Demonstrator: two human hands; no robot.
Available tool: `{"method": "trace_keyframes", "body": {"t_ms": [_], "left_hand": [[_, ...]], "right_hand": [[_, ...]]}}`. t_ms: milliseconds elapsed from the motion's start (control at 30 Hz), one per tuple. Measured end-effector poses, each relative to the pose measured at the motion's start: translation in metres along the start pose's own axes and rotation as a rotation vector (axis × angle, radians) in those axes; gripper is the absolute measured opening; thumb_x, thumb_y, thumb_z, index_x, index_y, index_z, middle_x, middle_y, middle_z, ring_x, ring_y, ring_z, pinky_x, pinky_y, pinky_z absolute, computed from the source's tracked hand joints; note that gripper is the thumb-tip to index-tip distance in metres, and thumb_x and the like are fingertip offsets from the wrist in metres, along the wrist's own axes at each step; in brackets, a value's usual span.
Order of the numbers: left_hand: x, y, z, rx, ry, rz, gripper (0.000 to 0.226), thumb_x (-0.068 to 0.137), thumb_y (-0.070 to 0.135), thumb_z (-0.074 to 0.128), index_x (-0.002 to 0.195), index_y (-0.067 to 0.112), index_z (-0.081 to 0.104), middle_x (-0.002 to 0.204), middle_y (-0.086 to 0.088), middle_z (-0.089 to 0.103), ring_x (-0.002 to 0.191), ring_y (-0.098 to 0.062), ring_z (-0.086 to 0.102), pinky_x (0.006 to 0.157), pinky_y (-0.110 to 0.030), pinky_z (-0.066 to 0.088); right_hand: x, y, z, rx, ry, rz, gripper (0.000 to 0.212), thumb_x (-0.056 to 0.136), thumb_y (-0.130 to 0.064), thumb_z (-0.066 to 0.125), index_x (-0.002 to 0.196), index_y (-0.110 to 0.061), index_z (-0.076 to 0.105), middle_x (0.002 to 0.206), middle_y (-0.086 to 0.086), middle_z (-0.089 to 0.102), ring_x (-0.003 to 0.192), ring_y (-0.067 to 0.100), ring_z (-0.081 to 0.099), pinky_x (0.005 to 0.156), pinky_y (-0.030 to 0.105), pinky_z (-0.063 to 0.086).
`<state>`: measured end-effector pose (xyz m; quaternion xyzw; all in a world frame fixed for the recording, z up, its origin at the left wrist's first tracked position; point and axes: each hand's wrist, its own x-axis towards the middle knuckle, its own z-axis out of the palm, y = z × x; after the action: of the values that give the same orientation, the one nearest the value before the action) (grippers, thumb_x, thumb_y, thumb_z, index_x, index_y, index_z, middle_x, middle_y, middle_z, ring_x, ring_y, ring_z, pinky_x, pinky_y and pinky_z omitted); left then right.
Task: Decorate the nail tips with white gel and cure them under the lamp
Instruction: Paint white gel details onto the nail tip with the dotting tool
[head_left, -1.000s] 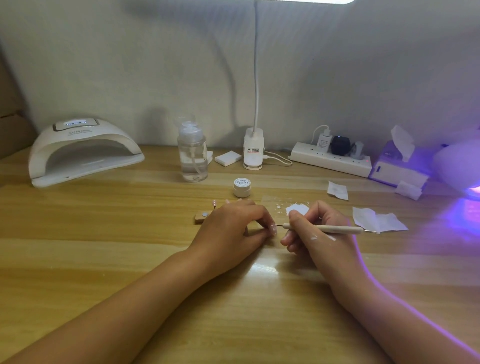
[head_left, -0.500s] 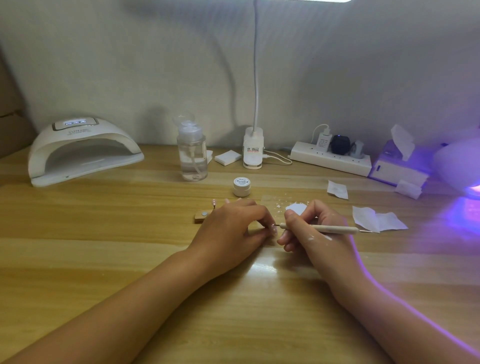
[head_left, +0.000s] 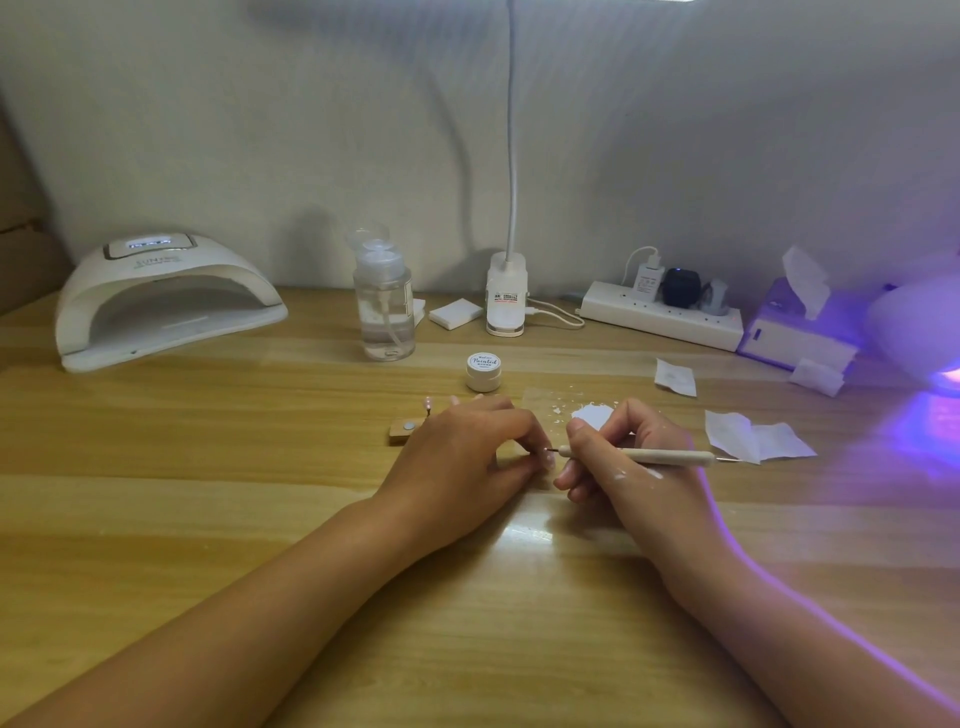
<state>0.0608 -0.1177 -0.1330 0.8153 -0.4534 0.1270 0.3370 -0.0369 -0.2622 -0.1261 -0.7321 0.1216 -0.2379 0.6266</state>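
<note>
Right hand (head_left: 628, 467) holds the pen (head_left: 660, 457) in a writing grip, with its point at the nail tip (head_left: 548, 460) pinched in the left hand (head_left: 462, 457).
Both hands rest on the table (head_left: 260, 519), each with its fingers curled closed around its item. The nail tip is probably light, thin and stiff, with a smooth face that slips easily. Grip it by the edges or underside, clear of the painted face, because uncured gel is likely to smear on contact. The gel jar (head_left: 483, 370) stands lidded just behind the hands. The curing lamp (head_left: 166, 296) stands well apart, at the far left.
</note>
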Motion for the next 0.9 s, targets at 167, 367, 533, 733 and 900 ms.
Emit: {"method": "trace_keyframes", "body": {"t_ms": [167,367,533,733,900], "left_hand": [[0.0,0.0,0.0,-0.046,-0.004,0.001,0.006,0.084,0.025,0.074,0.085,0.03,0.072,0.078,0.019,0.056,0.068,0.021,0.047,0.079,-0.03,0.036],[-0.002,0.003,-0.002,-0.033,0.028,0.002,0.01,0.084,0.021,0.072,0.088,0.03,0.071,0.085,0.019,0.067,0.066,0.016,0.052,0.083,-0.032,0.048],[-0.002,0.006,-0.021,-0.176,0.147,-0.116,0.013,0.08,0.021,0.074,0.082,0.031,0.066,0.077,0.029,0.065,0.049,-0.001,0.054,0.054,-0.015,0.04],[-0.002,-0.039,-0.077,-0.328,0.189,-0.375,0.015,0.08,0.016,0.077,0.076,0.026,0.067,0.073,0.018,0.067,0.044,0.0,0.042,0.047,-0.011,0.035],[-0.013,-0.059,-0.076,-0.229,0.039,-0.483,0.012,0.076,0.02,0.078,0.073,0.029,0.07,0.083,0.015,0.073,0.047,0.001,0.042,0.053,-0.018,0.035]], "right_hand": [[-0.001,-0.002,-0.003,0.087,0.085,-0.043,0.029,0.094,-0.02,0.067,0.074,-0.008,0.05,0.061,0.01,0.071,0.05,0.013,0.064,0.049,0.02,0.051],[0.001,-0.002,-0.009,0.149,0.268,-0.162,0.031,0.095,-0.027,0.066,0.074,-0.016,0.047,0.053,0.002,0.059,0.045,0.008,0.051,0.043,0.018,0.042],[0.006,0.003,-0.017,0.137,0.299,-0.133,0.029,0.094,-0.031,0.066,0.079,-0.015,0.048,0.053,-0.004,0.054,0.045,0.007,0.048,0.042,0.017,0.039],[0.01,0.007,-0.018,0.112,0.253,-0.064,0.028,0.095,-0.03,0.065,0.08,-0.013,0.049,0.049,-0.006,0.054,0.043,0.002,0.048,0.041,0.014,0.039],[0.009,0.005,-0.016,0.099,0.229,-0.072,0.03,0.094,-0.027,0.067,0.076,-0.01,0.049,0.049,-0.003,0.053,0.043,0.002,0.047,0.04,0.015,0.039]]}}
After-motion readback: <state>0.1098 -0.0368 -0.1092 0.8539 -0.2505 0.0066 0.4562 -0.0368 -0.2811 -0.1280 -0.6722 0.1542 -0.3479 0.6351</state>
